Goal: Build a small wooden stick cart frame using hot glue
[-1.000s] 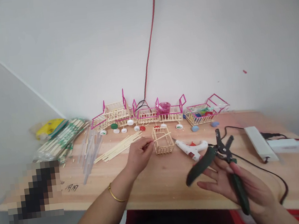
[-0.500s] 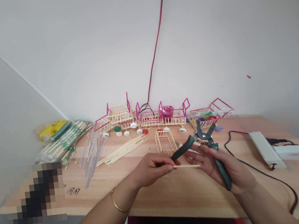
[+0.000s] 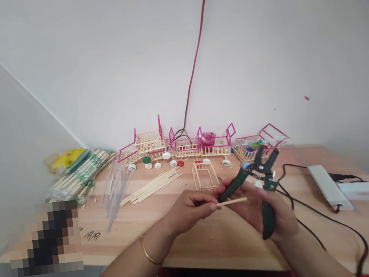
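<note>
My left hand (image 3: 192, 208) pinches a short, thin wooden stick (image 3: 234, 201) between thumb and fingers. The stick points right, towards my other palm. My right hand (image 3: 279, 210) is wrapped round green-handled pliers (image 3: 270, 231), which look like wire strippers. Their dark jaws point up and stand apart. One handle crosses close to my left fingertips. Behind the hands, a small wooden stick frame (image 3: 205, 175) rests on the table, left of the pliers. A small white round thing (image 3: 258, 185) shows between the handles; I cannot make out what it is.
Loose wooden sticks (image 3: 151, 186) and clear plastic strips (image 3: 116, 199) lie on the left, beside bagged sticks (image 3: 83, 172). Stick-built carts (image 3: 185, 149) with bottle-cap wheels line the wall. A white power strip (image 3: 328, 186) and black cable (image 3: 340, 218) lie right.
The pliers have turned, their jaws now further right, and their handles look closer together. My right hand has shifted slightly left, its fingers nearer the left handle. The stick's free end tilts up slightly.
</note>
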